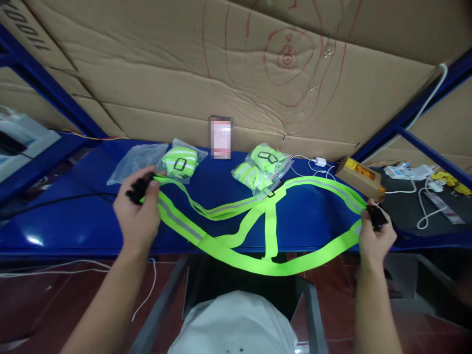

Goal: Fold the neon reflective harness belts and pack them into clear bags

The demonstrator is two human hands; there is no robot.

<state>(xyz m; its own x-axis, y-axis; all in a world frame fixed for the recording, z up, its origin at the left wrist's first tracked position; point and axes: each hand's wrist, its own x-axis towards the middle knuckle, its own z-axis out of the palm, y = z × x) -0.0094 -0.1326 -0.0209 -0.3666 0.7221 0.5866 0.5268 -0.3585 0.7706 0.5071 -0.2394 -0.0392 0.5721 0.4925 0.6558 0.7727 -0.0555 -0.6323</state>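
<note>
A neon-yellow reflective vest [280,268] made of elastic straps with grey stripes is stretched between my hands, above the front edge of the blue table [88,216]. My left hand [138,211] is closed around its left side, where black buckle parts [140,189] show between thumb and fingers. On the other side, my right hand [376,236] grips the strap at a black buckle [376,216]. Crossing straps hang in the middle. Behind my left hand lie an empty-looking clear plastic bag [134,160] and a bagged folded vest [180,163].
More bagged vests [254,172] lie at the table's middle. A blurred upright card [220,137] leans on the cardboard wall [165,64]. To the right are a small cardboard box [359,179], white cables and a charger [320,162]. A chair armrest [313,314] stands below the table edge.
</note>
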